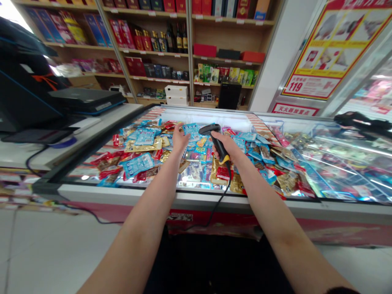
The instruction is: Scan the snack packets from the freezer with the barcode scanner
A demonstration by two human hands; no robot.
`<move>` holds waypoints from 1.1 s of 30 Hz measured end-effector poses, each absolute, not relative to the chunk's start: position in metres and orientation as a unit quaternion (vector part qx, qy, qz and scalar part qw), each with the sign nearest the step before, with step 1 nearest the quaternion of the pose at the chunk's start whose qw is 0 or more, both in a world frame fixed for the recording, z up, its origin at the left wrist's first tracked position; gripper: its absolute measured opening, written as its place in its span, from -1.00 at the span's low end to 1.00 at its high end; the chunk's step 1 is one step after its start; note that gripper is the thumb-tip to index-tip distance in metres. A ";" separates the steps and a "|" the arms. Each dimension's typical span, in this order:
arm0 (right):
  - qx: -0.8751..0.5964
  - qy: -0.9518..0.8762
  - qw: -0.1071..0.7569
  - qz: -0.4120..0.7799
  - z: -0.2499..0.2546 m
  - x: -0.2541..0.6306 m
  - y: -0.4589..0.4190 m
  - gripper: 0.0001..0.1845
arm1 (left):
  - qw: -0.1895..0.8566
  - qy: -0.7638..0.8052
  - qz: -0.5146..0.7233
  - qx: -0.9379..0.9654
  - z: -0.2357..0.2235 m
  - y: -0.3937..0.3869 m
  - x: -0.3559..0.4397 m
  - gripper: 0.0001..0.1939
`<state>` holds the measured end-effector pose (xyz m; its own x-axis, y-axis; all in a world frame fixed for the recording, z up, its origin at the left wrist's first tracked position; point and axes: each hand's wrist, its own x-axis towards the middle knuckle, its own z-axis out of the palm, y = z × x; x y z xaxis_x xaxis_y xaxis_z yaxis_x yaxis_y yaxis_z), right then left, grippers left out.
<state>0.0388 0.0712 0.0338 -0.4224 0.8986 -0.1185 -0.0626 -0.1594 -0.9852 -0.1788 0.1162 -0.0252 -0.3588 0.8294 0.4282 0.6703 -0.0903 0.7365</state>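
Note:
My right hand (225, 145) is wrapped round the handle of a black and yellow barcode scanner (219, 148). The scanner's head points left, and its black cord hangs down over the front edge. Left of it, my left hand (180, 140) is at the edge of a blue snack packet (191, 130), with the thumb over its lower left corner; the other fingers are partly hidden. Both hands are above a glass-topped freezer chest (122, 191), where blue, red and gold snack packets lie in loose heaps around them.
Dark checkout equipment stands on the white counter (113, 118) at left. Behind the freezer are shelves (190, 53) with boxes, bottles and bags. At right, a second glass-topped section (343, 159) holds goods, and a black item (361, 122) lies on its far edge.

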 end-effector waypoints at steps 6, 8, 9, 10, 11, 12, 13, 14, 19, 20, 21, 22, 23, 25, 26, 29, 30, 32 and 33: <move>-0.391 -0.533 0.360 0.658 0.034 0.039 0.070 -0.63 | 0.136 0.673 0.508 0.520 -0.022 0.115 -0.178 -0.16; -0.390 -0.534 0.359 0.659 0.033 0.039 0.070 -0.64 | 0.120 0.678 0.502 0.524 -0.023 0.115 -0.179 -0.17; -0.390 -0.534 0.357 0.659 0.033 0.039 0.070 -0.64 | 0.112 0.680 0.500 0.525 -0.023 0.116 -0.180 -0.18; -0.391 -0.535 0.355 0.660 0.033 0.039 0.070 -0.64 | 0.107 0.681 0.499 0.525 -0.024 0.116 -0.181 -0.18; -0.392 -0.535 0.353 0.660 0.033 0.039 0.070 -0.64 | 0.103 0.682 0.499 0.525 -0.024 0.116 -0.181 -0.19; -0.393 -0.536 0.351 0.660 0.033 0.039 0.069 -0.63 | 0.100 0.683 0.499 0.525 -0.024 0.116 -0.182 -0.19; -0.394 -0.536 0.349 0.660 0.033 0.039 0.069 -0.63 | 0.097 0.683 0.498 0.525 -0.023 0.116 -0.182 -0.19; -0.395 -0.535 0.348 0.661 0.034 0.039 0.069 -0.63 | 0.094 0.684 0.497 0.526 -0.023 0.116 -0.182 -0.18; -0.396 -0.534 0.346 0.662 0.034 0.039 0.068 -0.62 | 0.090 0.679 0.494 0.536 -0.020 0.113 -0.180 -0.16; -0.396 -0.534 0.347 0.662 0.034 0.039 0.068 -0.62 | 0.091 0.677 0.496 0.536 -0.019 0.112 -0.180 -0.17; -0.396 -0.534 0.348 0.661 0.034 0.039 0.069 -0.62 | 0.093 0.676 0.498 0.535 -0.019 0.112 -0.179 -0.18; -0.394 -0.535 0.350 0.660 0.035 0.040 0.069 -0.62 | 0.095 0.676 0.500 0.533 -0.019 0.112 -0.179 -0.18; -0.393 -0.536 0.351 0.660 0.035 0.040 0.070 -0.63 | 0.098 0.676 0.502 0.531 -0.018 0.112 -0.178 -0.18; -0.392 -0.537 0.347 0.661 0.036 0.043 0.071 -0.63 | 0.103 0.677 0.505 0.526 -0.018 0.112 -0.177 -0.18; -0.392 -0.537 0.346 0.662 0.036 0.045 0.072 -0.62 | 0.108 0.675 0.508 0.523 -0.018 0.113 -0.176 -0.18; -0.395 -0.532 0.360 0.657 0.040 0.057 0.075 -0.61 | 0.133 0.659 0.523 0.524 -0.018 0.116 -0.173 -0.20; -0.397 -0.529 0.371 0.652 0.041 0.063 0.076 -0.61 | 0.142 0.650 0.530 0.526 -0.019 0.117 -0.171 -0.21; -0.403 -0.527 0.379 0.645 0.044 0.075 0.078 -0.61 | 0.165 0.631 0.546 0.527 -0.020 0.119 -0.166 -0.24; -0.404 -0.524 0.388 0.641 0.046 0.082 0.080 -0.61 | 0.179 0.622 0.553 0.525 -0.021 0.120 -0.163 -0.26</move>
<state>0.0820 0.0800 0.0456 -0.3716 0.9217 -0.1112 -0.0746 -0.1490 -0.9860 -0.1626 0.1201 -0.0208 -0.3854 0.8507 0.3573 0.4547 -0.1619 0.8758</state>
